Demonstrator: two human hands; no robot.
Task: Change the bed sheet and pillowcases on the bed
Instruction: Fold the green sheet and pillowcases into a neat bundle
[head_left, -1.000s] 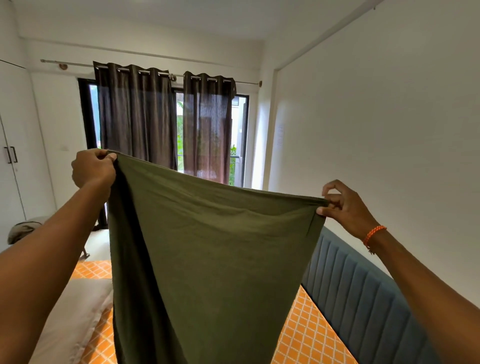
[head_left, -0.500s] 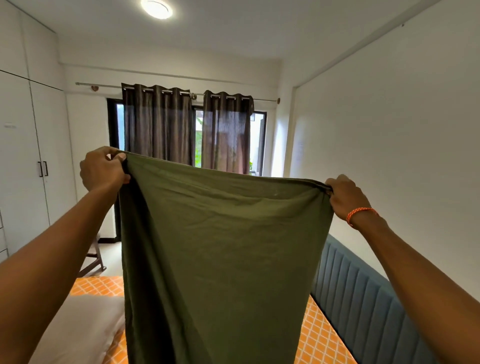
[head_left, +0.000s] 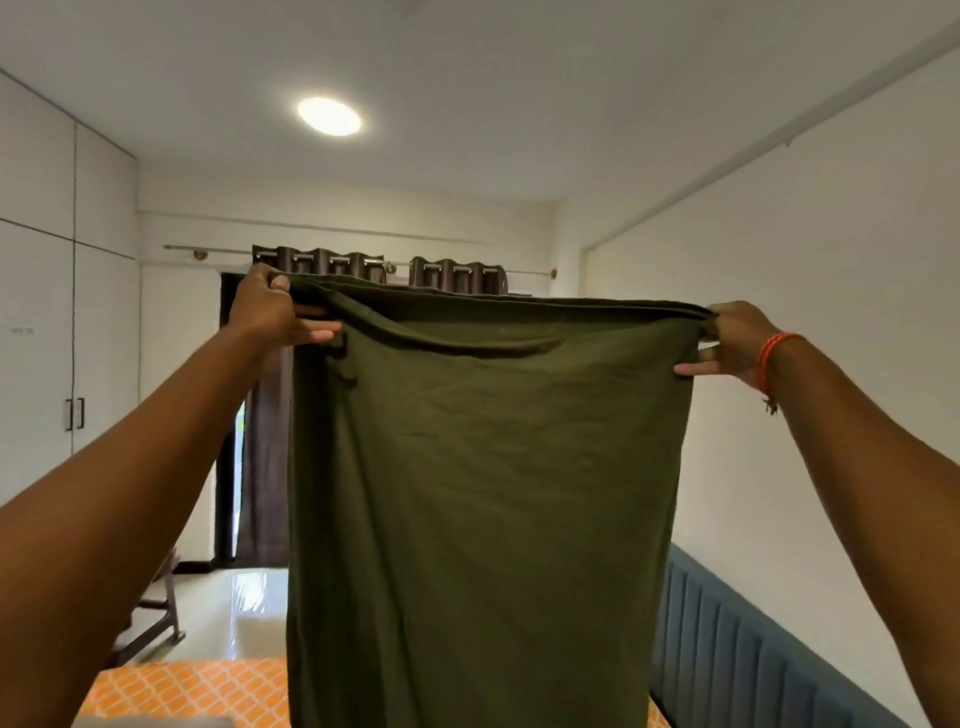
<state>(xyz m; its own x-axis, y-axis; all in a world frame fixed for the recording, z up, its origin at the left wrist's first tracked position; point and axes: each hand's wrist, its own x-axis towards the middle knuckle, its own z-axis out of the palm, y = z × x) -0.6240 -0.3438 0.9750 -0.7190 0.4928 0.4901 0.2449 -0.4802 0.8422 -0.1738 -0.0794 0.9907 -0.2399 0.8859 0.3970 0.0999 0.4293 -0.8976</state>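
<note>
Big dark green cloth pillowcase (head_left: 488, 493) held up high.
Left hand (head_left: 270, 312) and right hand (head_left: 732, 345) pinching its top corners, above the orange patterned bed sheet (head_left: 192, 691).

A round ceiling light (head_left: 329, 116) glows overhead, and brown eyelet curtains (head_left: 326, 266) hang from a metal rod (head_left: 218, 249) across the far window. White wardrobe doors (head_left: 62, 332) with dark handles (head_left: 75, 413) fill the left wall, with a wooden chair (head_left: 156, 608) on the glossy floor (head_left: 244, 613) nearby. A blue padded, ribbed headboard (head_left: 727, 654) runs along the plain white wall (head_left: 831, 291) at right.
</note>
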